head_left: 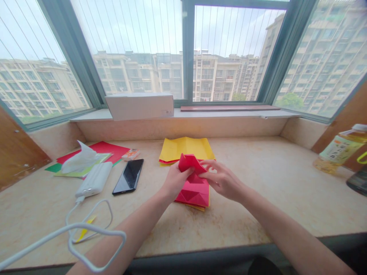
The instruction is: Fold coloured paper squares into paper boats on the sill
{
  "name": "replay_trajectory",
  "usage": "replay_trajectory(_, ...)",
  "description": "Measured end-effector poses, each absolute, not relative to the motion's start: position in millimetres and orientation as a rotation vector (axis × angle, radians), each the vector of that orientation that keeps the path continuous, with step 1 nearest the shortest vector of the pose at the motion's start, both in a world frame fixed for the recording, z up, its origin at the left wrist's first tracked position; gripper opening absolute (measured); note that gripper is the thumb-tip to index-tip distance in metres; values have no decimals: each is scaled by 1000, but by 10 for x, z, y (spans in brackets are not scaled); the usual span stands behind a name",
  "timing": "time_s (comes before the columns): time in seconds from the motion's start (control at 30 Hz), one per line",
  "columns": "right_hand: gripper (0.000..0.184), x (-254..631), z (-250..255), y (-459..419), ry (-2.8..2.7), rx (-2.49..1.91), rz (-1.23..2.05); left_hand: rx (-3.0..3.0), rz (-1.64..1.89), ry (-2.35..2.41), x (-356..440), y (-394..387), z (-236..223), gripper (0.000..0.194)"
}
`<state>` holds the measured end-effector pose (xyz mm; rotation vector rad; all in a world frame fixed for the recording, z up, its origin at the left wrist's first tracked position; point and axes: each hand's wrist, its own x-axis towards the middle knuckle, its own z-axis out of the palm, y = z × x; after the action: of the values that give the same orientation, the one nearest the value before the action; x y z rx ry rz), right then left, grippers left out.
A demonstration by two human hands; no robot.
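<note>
Between my two hands is a folded piece of red paper (189,162), raised above the counter. My left hand (178,178) grips its left side, thumb across the front. On its right edge, my right hand (218,177) pinches the paper between thumb and fingers. Below the hands lies a stack of folded red and yellow paper (196,194), with creases across its top red piece. Just behind the hands, a creased yellow sheet (186,149) rests over red and yellow sheets.
Left on the stone counter (258,172) lie a black phone (129,176), a white power bank (96,179) with a looping white cable (94,227), a tissue (80,158) and coloured paper (110,151). A drink bottle (340,149) stands right. A white box (140,107) sits on the windowsill.
</note>
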<state>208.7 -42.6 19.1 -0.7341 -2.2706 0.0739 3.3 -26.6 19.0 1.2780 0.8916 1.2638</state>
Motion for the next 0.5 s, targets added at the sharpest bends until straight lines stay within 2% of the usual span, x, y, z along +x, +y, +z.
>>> replay_trajectory(0.17, 41, 2015, 203, -469, -2073, -747, 332, 1236, 1326, 865, 16, -231, 165, 25)
replay_trajectory(0.3, 29, 1909, 163, -431, -1746, -851, 665, 1266, 1373, 904, 26, -237, 178, 23)
replay_trajectory(0.4, 26, 1835, 117, -398, -1679, -846, 883, 1385, 1368, 896, 50, -275, 210, 19)
replay_trajectory(0.5, 20, 1788, 76, -385, -1694, -821, 939, 1461, 1385, 875, 80, -318, 232, 16)
